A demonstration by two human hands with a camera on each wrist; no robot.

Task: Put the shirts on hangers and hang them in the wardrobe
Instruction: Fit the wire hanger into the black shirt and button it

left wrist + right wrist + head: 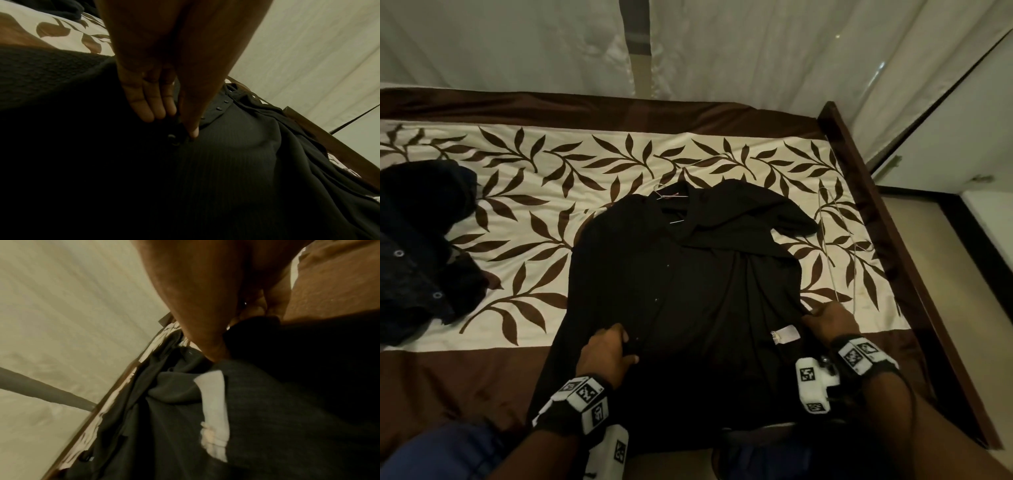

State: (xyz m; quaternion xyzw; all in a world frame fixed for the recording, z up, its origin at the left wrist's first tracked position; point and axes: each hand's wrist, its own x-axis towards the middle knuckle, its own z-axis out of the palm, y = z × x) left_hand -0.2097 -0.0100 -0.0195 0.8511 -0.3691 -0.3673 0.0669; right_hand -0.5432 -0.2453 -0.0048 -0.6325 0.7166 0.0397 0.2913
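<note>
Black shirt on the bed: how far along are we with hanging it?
Done: a hanger already sits in the collar of the black shirt.
In hand: the left hand pinches the button placket; the right hand grips the hem by the white label.
Left: carry it to the wardrobe, then hang the dark pile using the spare wire hanger.

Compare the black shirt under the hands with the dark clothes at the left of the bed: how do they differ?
The black shirt lies spread out mid-bed; the dark clothes sit bunched in a heap at the bed's left. The left hand and right hand both grip the black shirt; no hand touches the dark clothes. A hanger shows at the black shirt's collar; none shows at the dark clothes. Both lie on the leaf-print cover.
</note>
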